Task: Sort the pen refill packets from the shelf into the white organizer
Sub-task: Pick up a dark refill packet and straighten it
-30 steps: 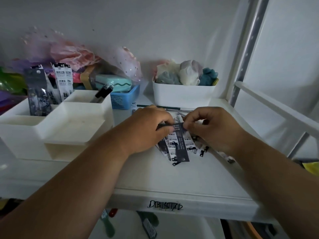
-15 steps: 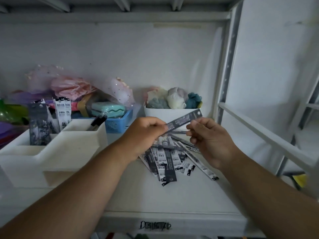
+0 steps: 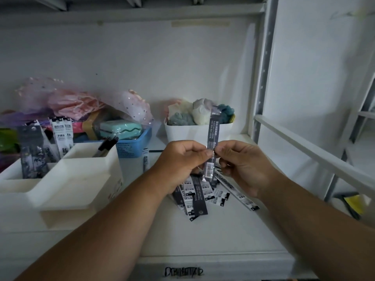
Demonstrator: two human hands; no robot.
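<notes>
A few packets (image 3: 32,151) already stand in the white organizer (image 3: 81,179). The left hand (image 3: 180,159) and right hand (image 3: 243,165) both pinch one upright refill packet (image 3: 212,138) in their fingers (image 3: 205,152), while a pile of packets (image 3: 200,194) is left on the shelf (image 3: 213,240).

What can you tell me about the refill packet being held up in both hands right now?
The held refill packet is a long, narrow dark grey strip with small pale print and a white barcode label near its lower end, clear plastic showing along its edges. It stands nearly upright above the pile of packets, pinched near its middle by the left hand and the right hand.
</notes>
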